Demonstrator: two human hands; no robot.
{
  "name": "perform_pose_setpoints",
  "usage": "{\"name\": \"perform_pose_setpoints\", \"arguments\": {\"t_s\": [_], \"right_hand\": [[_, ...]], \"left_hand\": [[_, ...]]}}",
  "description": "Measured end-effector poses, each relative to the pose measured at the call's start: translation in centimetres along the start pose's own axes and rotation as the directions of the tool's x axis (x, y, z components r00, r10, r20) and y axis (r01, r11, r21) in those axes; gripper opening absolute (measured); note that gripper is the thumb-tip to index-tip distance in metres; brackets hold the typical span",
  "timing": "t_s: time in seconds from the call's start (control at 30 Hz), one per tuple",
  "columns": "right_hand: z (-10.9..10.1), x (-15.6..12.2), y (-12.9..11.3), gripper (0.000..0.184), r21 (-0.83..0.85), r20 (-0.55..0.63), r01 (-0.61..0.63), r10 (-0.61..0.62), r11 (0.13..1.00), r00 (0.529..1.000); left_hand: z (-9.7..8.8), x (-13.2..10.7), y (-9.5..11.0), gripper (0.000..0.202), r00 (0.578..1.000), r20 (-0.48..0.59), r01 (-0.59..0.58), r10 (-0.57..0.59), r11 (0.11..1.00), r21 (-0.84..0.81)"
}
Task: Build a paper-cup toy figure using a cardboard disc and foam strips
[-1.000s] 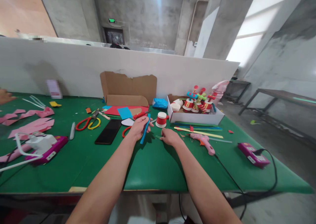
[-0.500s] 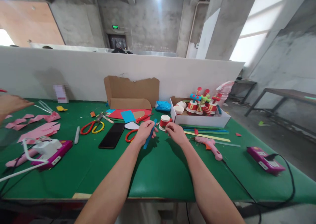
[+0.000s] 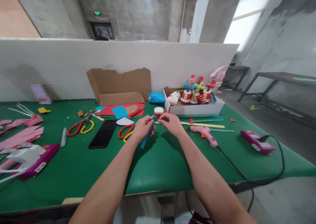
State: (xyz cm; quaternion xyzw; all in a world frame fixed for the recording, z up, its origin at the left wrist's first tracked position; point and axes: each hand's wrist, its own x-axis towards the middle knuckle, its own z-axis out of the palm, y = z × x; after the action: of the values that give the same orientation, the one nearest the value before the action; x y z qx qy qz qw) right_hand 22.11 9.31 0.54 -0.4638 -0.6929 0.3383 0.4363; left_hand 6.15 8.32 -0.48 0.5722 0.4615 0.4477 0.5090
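Note:
My left hand [image 3: 143,129] is closed around a narrow blue paper strip [image 3: 146,139], whose lower end hangs free below the fingers. At the strip's upper end, the thumb and fingers of my right hand [image 3: 172,123] pinch together, and the tip there looks bent over. Just behind both hands, a small red and white paper cup [image 3: 158,111] stands upside down on the table, partly hidden by the fingers. Red and yellow-handled scissors [image 3: 125,131] lie close to my left hand, partly covered by it.
On the right lie a pink glue gun [image 3: 203,131], coloured paper strips [image 3: 202,124] and a purple power strip [image 3: 256,141]. A white box [image 3: 195,110] holds several decorated cups. Leftward are a black phone [image 3: 102,134], more scissors [image 3: 80,126] and pink paper [image 3: 22,138].
My right hand has moved in to the upper end of the blue strip, and that end now looks bent. The view has tilted down and turned right; the other person's hand has left it.

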Motion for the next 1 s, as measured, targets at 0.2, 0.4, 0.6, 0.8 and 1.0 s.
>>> {"name": "perform_pose_setpoints", "arguments": {"t_s": [0.2,0.4,0.6,0.8,1.0], "right_hand": [[0.07,0.14,0.09,0.02,0.017,-0.039,0.004,-0.003,1.0,0.999],[0.09,0.04,-0.05,0.02,-0.003,-0.049,0.018,-0.018,1.0,0.999],[0.07,0.11,0.04,0.019,-0.033,-0.051,0.012,-0.014,0.999,0.999],[0.17,0.11,0.02,0.019,0.001,-0.07,0.004,-0.004,1.0,0.998],[0.22,0.18,0.05,0.019,0.001,-0.071,0.006,-0.006,1.0,0.997]], "left_hand": [[0.09,-0.3,0.5,0.011,0.999,0.028,0.046,-0.045,0.999,-0.023],[0.49,-0.43,0.69,0.017,0.996,0.051,0.075,-0.073,0.996,-0.042],[0.43,-0.31,0.41,0.022,0.997,0.067,0.048,-0.044,0.998,-0.052],[0.42,-0.29,0.3,0.029,0.997,0.08,0.028,-0.021,0.996,-0.088],[0.44,-0.28,0.1,0.033,0.996,0.085,0.006,0.004,0.992,-0.125]]}}
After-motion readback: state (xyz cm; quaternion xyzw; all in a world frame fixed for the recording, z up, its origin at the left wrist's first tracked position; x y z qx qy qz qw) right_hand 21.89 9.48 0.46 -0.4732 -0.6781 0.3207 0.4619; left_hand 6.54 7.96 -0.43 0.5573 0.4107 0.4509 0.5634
